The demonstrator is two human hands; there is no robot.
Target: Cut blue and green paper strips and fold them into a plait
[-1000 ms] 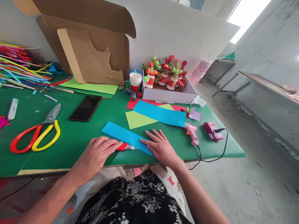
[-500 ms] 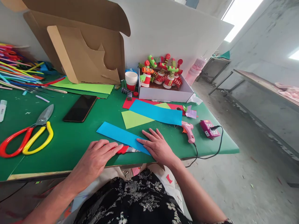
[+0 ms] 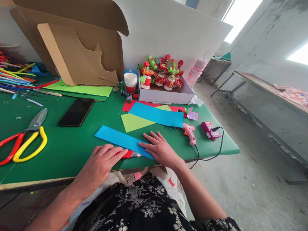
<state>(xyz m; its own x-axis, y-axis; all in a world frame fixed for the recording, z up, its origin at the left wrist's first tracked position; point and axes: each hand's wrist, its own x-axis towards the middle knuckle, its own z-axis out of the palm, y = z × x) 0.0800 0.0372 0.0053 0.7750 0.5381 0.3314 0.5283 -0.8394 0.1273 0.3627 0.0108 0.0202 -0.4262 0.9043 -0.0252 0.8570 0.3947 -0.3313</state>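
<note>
A narrow blue paper strip point(image 3: 117, 138) lies slantwise near the table's front edge. My right hand point(image 3: 162, 151) rests flat over its right end, fingers spread. My left hand point(image 3: 98, 162) is closed over a red-handled utility knife point(image 3: 128, 154) whose blade points right, towards my right hand. The blade runs along the strip's lower edge, and its tip is partly hidden by the paper. Most of the handle is covered by my left fingers. Farther back, a wider blue paper piece point(image 3: 156, 115) lies across light green paper point(image 3: 134, 122) and red paper point(image 3: 126, 106).
A pink glue gun point(image 3: 190, 133) and a purple box with a plugged-in cord point(image 3: 211, 131) lie at right. Scissors point(image 3: 30, 136) and a phone point(image 3: 76, 112) lie at left. Behind stand paper cups point(image 3: 130, 82), a white box point(image 3: 166, 97) of paper figures and cardboard point(image 3: 84, 57).
The camera view has turned slightly, so the table items appear farther left. My hands, the knife and the narrow strip keep nearly the same places relative to each other.
</note>
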